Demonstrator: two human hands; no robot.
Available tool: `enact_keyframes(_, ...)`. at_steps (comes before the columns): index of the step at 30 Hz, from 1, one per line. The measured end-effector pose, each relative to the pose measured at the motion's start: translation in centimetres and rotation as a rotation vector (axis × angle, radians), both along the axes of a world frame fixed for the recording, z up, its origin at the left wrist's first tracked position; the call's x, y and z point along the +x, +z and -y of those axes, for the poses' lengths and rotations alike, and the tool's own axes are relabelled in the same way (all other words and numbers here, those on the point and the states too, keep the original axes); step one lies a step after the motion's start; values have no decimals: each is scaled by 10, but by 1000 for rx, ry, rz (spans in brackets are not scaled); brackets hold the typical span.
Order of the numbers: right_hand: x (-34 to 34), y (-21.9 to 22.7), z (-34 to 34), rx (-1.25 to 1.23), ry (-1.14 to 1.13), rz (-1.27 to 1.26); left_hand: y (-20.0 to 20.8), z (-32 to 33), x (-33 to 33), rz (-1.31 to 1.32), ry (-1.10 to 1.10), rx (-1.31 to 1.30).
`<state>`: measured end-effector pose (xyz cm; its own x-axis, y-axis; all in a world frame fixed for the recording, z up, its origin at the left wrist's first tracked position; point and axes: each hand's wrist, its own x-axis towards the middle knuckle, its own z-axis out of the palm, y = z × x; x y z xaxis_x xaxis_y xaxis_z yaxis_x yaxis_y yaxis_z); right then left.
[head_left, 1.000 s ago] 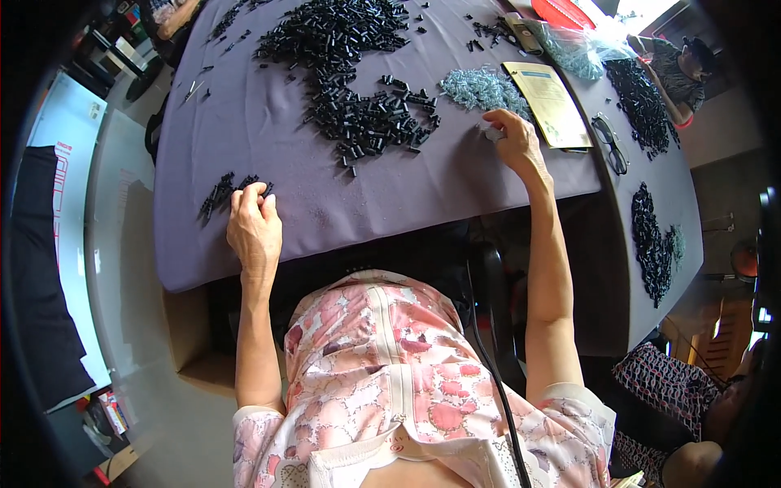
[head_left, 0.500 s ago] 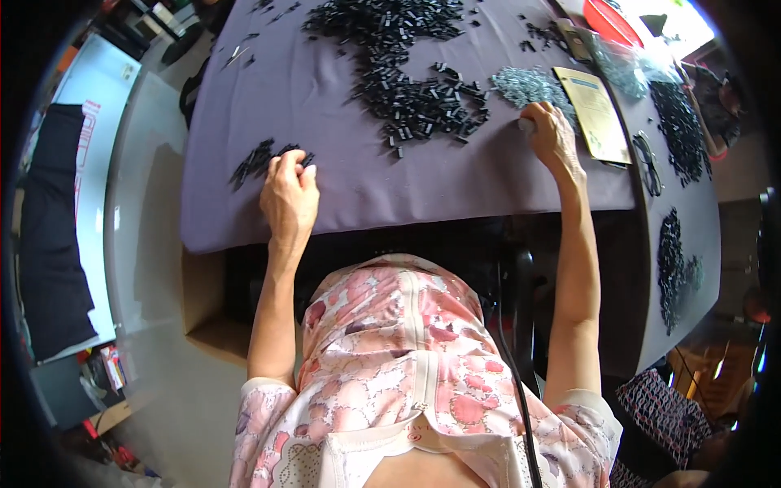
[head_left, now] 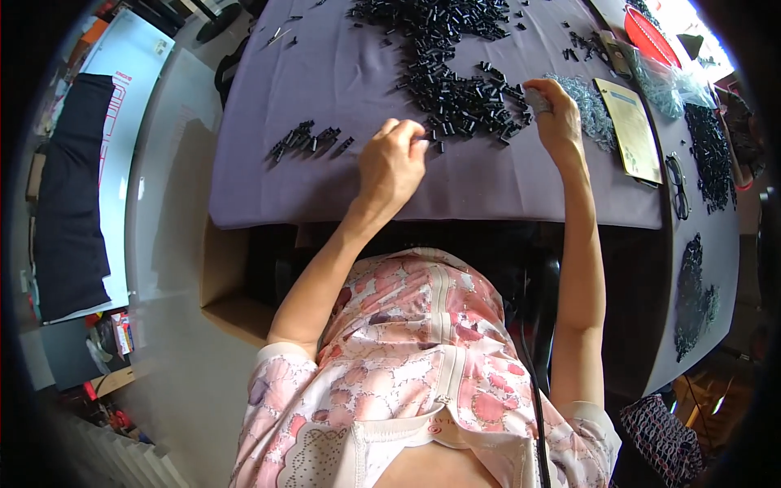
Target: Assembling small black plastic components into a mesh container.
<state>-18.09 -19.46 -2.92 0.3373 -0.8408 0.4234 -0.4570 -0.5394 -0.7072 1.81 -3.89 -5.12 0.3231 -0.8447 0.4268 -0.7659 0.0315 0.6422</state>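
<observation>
Nearest me is my pink-and-white floral shirt (head_left: pixel 407 342), then the edge of the smooth purple-grey cloth (head_left: pixel 285 191) over the table. My left hand (head_left: pixel 393 163) is above the cloth, fingers drawn together, the tips just beside the near end of the large heap of short, shiny black cylindrical pieces (head_left: pixel 468 102); I cannot tell whether they pinch one. To its left lies a small scatter of black stick-like pieces (head_left: pixel 309 140). My right hand (head_left: pixel 561 122) curls its thumb and fingers around a greyish, see-through clump (head_left: pixel 537 100), right of the heap. Just past that hand spreads a pile of clear, bluish small pieces (head_left: pixel 594 110), beside a flat yellowish paper packet (head_left: pixel 630 134). Farther off stands a red plastic basket (head_left: pixel 651 37).
</observation>
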Motion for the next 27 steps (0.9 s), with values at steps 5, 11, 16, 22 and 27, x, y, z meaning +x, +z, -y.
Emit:
enact_keyframes(5, 23, -13, -14, 170, 113, 174, -1, 17, -13, 49, -12, 18)
enact_keyframes(11, 24, -11, -32, 348, 149, 256, -4, 17, -9, 103, -11, 43)
enact_keyframes(16, 21, -22, -23, 352, 213, 208, -5, 14, -1, 118, 8, 54)
enact_keyframes(22, 20, -16, -28, 252, 172, 229, 2, 7, -12, 43, -14, -7)
enact_keyframes(27, 29, -2, -44, 169, 227, 235, 0, 6, -22, 190, -46, 41)
